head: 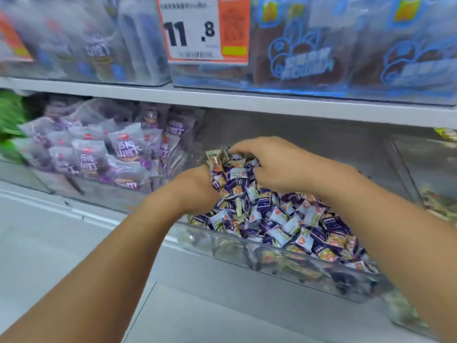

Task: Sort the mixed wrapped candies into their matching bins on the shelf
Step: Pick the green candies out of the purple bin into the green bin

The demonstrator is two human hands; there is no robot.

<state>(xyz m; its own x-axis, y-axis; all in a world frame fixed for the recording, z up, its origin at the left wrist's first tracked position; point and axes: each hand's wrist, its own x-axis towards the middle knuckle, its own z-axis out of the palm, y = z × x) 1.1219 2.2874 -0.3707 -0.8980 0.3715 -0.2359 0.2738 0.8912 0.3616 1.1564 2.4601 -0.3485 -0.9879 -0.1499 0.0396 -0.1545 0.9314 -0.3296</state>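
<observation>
**Both hands deep in the candy bin**

A clear plastic bin [284, 266] on the lower shelf holds a heap of small wrapped candies in purple, pale blue and gold foil [284, 219]. Both hands are in this heap at its far left end. The left hand [195, 189] is pushed into the pile with its fingers buried among the wrappers, so I cannot tell whether it grasps anything. The right hand [269, 164] arches over the top of the pile, fingers curled down and clenched around a bunch of candies; a gold-wrapped candy [214, 160] sticks up just beside its fingertips.

To the left, a neighbouring clear bin holds larger grey and purple snack packets [94, 157]. On the white shelf [222, 97] above stand clear bins of blue-printed bags [333, 50], with an orange and white price tag [205, 28] reading 11.8.
</observation>
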